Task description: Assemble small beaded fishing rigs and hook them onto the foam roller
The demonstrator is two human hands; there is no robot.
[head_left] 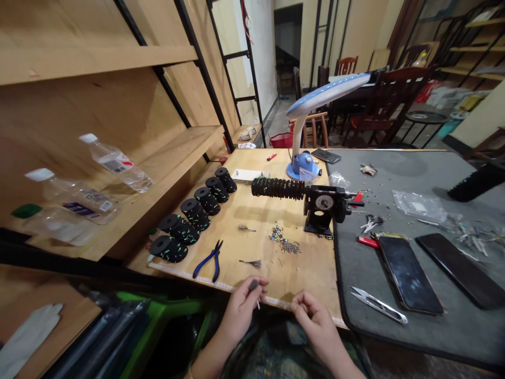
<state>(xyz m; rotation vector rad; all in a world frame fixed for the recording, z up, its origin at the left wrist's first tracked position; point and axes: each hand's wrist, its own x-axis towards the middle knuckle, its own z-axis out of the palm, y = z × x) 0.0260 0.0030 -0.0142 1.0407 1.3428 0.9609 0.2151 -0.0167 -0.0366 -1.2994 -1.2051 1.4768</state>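
My left hand (pixel 246 297) is closed at the table's front edge, holding a small thin piece with a dark grey end (pixel 253 285) and a pale tip below. Across a small gap, my right hand (pixel 311 310) has its thumb and fingers pressed together; whatever they pinch is too small to make out. Ahead of the hands lie a dark wispy tuft (pixel 251 262), a lighter tuft (pixel 245 228) and a pile of colourful beads with grey pins (pixel 283 241). Blue-handled pliers (pixel 209 261) rest open to the left.
Several black foam rolls (pixel 196 213) line the left side. A black clamp device (pixel 319 205) carries a black wrapped rod (pixel 278 188) over the table. On the grey mat (pixel 355 337) lie thread snips (pixel 379 305) and phones (pixel 410 273). A blue lamp (pixel 302 166) stands behind.
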